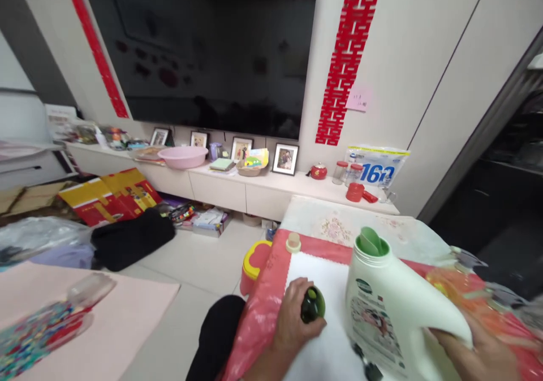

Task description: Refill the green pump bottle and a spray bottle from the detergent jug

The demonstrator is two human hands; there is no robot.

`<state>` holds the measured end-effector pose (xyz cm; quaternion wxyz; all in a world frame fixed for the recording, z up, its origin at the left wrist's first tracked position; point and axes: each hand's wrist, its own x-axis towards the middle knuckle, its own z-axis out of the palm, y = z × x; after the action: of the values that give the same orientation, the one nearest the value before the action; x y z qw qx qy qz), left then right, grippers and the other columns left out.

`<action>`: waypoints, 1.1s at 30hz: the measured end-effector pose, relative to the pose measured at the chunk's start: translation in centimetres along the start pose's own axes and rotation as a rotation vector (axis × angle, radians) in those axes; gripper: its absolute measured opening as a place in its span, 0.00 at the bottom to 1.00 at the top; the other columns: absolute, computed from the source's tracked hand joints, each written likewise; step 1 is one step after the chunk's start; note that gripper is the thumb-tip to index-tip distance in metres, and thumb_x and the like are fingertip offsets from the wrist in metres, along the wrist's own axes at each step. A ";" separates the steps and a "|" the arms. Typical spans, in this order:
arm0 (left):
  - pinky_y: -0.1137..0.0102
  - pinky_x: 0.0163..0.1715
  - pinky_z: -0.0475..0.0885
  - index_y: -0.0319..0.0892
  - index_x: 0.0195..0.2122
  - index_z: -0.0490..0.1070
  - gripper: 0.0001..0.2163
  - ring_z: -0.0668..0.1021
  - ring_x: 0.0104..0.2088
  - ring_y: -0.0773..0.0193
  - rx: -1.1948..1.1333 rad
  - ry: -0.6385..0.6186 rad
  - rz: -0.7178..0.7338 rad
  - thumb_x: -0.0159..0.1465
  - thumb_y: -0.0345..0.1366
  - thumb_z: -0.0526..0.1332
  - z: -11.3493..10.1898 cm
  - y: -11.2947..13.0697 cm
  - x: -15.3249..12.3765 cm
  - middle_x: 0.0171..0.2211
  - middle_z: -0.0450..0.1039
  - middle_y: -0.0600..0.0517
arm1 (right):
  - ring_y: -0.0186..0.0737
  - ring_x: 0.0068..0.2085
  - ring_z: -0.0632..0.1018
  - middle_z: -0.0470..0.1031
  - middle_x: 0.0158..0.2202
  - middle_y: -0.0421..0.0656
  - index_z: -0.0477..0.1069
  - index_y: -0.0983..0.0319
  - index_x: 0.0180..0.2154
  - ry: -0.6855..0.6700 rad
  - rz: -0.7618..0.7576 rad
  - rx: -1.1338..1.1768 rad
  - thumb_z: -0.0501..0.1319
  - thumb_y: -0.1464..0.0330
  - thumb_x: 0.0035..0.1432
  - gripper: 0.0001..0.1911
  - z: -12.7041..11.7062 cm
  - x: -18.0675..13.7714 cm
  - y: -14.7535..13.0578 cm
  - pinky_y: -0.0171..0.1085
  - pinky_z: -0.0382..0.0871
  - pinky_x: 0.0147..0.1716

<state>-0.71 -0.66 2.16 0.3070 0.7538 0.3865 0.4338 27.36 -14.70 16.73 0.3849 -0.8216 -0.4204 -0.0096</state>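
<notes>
My left hand [294, 316] is wrapped round a small dark green bottle [313, 304], which stands on a white cloth [311, 273]. My right hand [475, 350] grips the handle of a large white detergent jug [390, 313]. The jug is tilted toward the small bottle, and its green spout [371, 242] has no cap on. A small beige cap [293, 242] sits at the cloth's far edge. Both lie over a red sheet [265, 307] covering a table.
A yellow and pink stool [253, 265] stands left of the table. On the floor lie a black bag [131, 236] and red boxes [110, 194]. A low cabinet [220, 185] under the television [203, 47] holds a pink basin [183, 156], photo frames and jars.
</notes>
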 end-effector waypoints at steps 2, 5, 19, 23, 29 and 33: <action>0.46 0.62 0.68 0.42 0.58 0.68 0.35 0.72 0.59 0.44 -0.018 -0.009 0.004 0.46 0.32 0.70 -0.3 0.5 0.2 0.57 0.70 0.40 | 0.53 0.35 0.82 0.84 0.34 0.46 0.80 0.56 0.37 -0.036 -0.014 -0.043 0.59 0.54 0.48 0.19 -1.4 -0.2 -1.0 0.42 0.73 0.30; 0.46 0.61 0.68 0.43 0.58 0.67 0.35 0.73 0.59 0.46 -0.033 -0.008 0.021 0.46 0.33 0.71 -0.4 0.9 0.3 0.57 0.69 0.41 | 0.52 0.35 0.82 0.84 0.35 0.45 0.80 0.55 0.36 -0.149 -0.055 -0.112 0.59 0.54 0.47 0.19 -3.1 0.1 -1.7 0.41 0.73 0.31; 0.49 0.60 0.69 0.45 0.56 0.67 0.31 0.73 0.58 0.48 -0.023 0.006 0.020 0.49 0.36 0.72 -0.8 2.4 0.6 0.56 0.70 0.44 | 0.42 0.29 0.79 0.80 0.26 0.37 0.76 0.54 0.36 -0.289 -0.143 -0.395 0.53 0.55 0.49 0.18 -6.1 0.6 -8.2 0.39 0.66 0.31; 0.49 0.61 0.69 0.45 0.56 0.67 0.31 0.73 0.58 0.47 -0.016 -0.010 0.021 0.49 0.36 0.72 -0.9 2.5 0.7 0.56 0.69 0.43 | 0.41 0.28 0.77 0.78 0.26 0.38 0.75 0.55 0.35 -0.275 -0.167 -0.415 0.53 0.56 0.49 0.17 -6.6 1.1 -9.0 0.37 0.66 0.29; 0.51 0.61 0.68 0.44 0.56 0.66 0.31 0.73 0.58 0.48 -0.014 -0.006 0.038 0.51 0.36 0.71 -1.0 2.3 0.7 0.56 0.69 0.43 | 0.36 0.26 0.71 0.73 0.23 0.39 0.72 0.59 0.32 -0.192 -0.192 -0.394 0.55 0.57 0.50 0.14 -7.3 1.7 -9.0 0.34 0.61 0.27; 0.52 0.62 0.68 0.43 0.56 0.66 0.30 0.72 0.58 0.49 -0.010 0.007 0.058 0.52 0.36 0.71 -0.9 2.0 0.7 0.56 0.68 0.43 | 0.35 0.29 0.68 0.70 0.26 0.39 0.72 0.61 0.36 -0.040 -0.147 -0.381 0.58 0.59 0.52 0.14 -7.9 2.6 -8.9 0.33 0.60 0.29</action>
<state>-0.65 -1.02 4.40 0.2965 0.7616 0.3633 0.4473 25.25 -14.83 28.72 0.2126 -0.8466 -0.4775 -0.1007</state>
